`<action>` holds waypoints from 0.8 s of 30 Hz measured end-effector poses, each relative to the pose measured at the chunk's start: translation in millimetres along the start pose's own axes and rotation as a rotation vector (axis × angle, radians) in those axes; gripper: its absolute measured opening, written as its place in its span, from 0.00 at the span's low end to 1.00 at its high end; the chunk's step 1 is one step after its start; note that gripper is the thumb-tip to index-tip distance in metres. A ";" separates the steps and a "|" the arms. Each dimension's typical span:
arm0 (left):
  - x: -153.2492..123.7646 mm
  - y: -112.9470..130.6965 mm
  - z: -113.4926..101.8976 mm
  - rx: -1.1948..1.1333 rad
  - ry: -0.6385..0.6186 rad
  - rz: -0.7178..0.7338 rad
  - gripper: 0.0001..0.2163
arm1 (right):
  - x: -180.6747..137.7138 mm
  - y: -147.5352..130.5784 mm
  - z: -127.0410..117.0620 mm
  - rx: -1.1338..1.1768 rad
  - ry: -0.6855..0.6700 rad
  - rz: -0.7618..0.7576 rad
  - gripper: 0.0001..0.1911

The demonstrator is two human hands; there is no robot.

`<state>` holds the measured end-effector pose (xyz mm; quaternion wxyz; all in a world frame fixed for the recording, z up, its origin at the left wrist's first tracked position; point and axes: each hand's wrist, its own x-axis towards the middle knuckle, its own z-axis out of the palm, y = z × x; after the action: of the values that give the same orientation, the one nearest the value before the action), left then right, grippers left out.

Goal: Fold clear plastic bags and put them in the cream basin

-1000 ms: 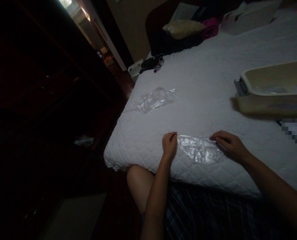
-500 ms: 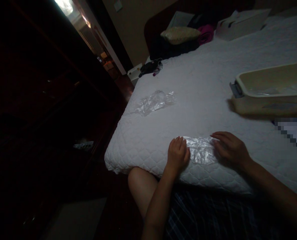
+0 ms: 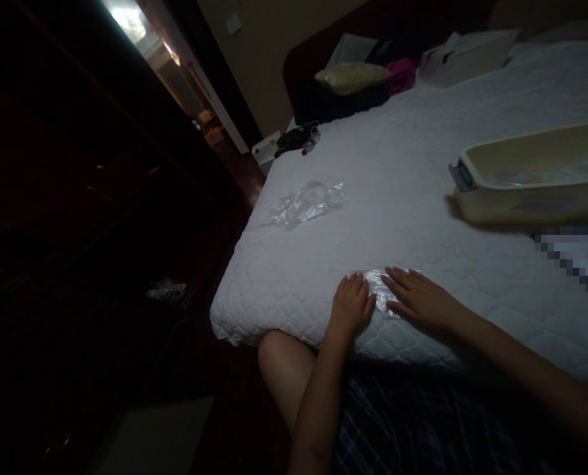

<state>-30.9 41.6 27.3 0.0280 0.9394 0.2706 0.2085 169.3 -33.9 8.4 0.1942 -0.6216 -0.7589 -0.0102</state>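
A clear, shiny plastic bag (image 3: 379,290) lies flat near the front edge of the white quilted bed (image 3: 397,218). My left hand (image 3: 352,302) rests on the bag's left end, fingers stretched forward. Across its right part lies my right hand (image 3: 415,295), flat with the fingers spread, covering much of the plastic. Neither hand grips anything. Farther off to the left, a second crumpled clear plastic bag (image 3: 308,203) lies loose on the bed.
A cream plastic bin (image 3: 526,204) with a grey latch stands at the right, clear plastic inside. At the back are a white box (image 3: 466,61), a pillow (image 3: 353,78) and a rolled magenta cloth (image 3: 401,76). My knee (image 3: 281,359) touches the bed's front edge.
My right hand has moved left from the bag's right edge and now lies flat over it, fingers spread. My left hand has stayed nearly in place.
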 end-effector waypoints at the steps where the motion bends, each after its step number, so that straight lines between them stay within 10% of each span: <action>1: 0.1 0.0 0.0 0.001 -0.003 0.000 0.16 | -1.7 3.3 -0.9 0.002 -0.009 -0.007 0.32; 24: -1.7 -2.9 -0.4 -0.196 0.154 -0.035 0.14 | -45.5 49.9 -12.6 -0.014 0.056 0.156 0.27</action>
<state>-33.8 43.1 26.5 0.1026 0.9086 0.2666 0.3047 227.0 -68.5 -5.3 0.2113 -0.6795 -0.7023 -0.0177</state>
